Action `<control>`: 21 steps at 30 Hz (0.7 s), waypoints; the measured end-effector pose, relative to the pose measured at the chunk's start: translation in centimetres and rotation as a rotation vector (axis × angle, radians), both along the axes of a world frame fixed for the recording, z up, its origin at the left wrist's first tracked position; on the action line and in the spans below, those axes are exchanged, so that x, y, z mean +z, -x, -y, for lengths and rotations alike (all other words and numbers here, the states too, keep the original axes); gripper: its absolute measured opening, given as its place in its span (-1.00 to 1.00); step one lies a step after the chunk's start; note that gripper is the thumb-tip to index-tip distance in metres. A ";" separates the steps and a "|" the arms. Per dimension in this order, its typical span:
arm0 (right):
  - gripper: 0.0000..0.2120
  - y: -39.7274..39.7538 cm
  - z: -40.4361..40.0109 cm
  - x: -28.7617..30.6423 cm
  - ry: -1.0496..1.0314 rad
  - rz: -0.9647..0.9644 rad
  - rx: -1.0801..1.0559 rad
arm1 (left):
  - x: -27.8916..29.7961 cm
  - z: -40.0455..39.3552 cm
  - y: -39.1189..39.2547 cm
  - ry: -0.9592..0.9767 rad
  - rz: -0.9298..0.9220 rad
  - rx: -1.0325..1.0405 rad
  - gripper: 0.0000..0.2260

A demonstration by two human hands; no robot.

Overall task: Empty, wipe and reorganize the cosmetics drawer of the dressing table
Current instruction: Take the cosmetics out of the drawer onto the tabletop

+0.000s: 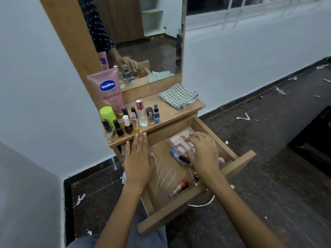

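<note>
The wooden drawer stands pulled out under the dressing table top. Inside lie a clear pouch of pink sachets, a blue-capped tube, a dark stick and a red-capped lip tube; white streaks mark the drawer floor. My right hand reaches into the drawer with fingers curled on the pouch and the small items beneath it. Over the drawer's left side, my left hand is held flat with straight fingers near the table's front edge. A folded checked cloth lies on the table top.
Nail polish bottles, small perfume bottles, a green-capped bottle and a pink Vaseline tube crowd the table's left half. A mirror rises behind. White wall stands left and behind; the dark floor has paper scraps.
</note>
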State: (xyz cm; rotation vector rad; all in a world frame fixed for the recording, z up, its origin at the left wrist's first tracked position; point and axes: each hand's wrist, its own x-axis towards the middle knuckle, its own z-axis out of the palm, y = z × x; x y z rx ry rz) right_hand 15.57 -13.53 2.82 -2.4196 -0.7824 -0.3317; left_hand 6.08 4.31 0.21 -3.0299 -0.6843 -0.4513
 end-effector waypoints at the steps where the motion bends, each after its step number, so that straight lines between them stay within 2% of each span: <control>1: -0.66 0.1 0.6 0.0 0.030 -0.070 -0.035 | -0.1 0.0 0.0 0.000 -0.003 -0.003 -0.42; 4: -0.58 0.5 1.1 -0.1 0.139 -0.345 -0.153 | 0.0 0.0 0.1 0.014 0.014 -0.028 -0.39; 7: -0.64 0.5 0.8 -0.1 0.184 -0.451 -0.274 | 0.1 -0.1 0.1 0.008 0.018 -0.040 -0.37; 10: -0.80 -0.1 0.8 0.0 0.192 -0.481 -0.314 | 0.2 0.0 0.1 0.004 -0.001 -0.036 -0.37; 15: -0.88 -1.0 1.0 0.5 0.203 -0.520 -0.311 | 0.5 0.2 0.1 -0.002 -0.017 -0.014 -0.38; 18: -0.90 -0.9 0.5 1.5 0.149 -0.472 -0.300 | 0.7 0.2 0.1 -0.018 -0.025 -0.004 -0.43; 21: -0.86 -0.5 -1.4 2.5 -0.002 -0.345 -0.157 | 0.5 0.1 0.0 0.000 -0.038 -0.016 -0.41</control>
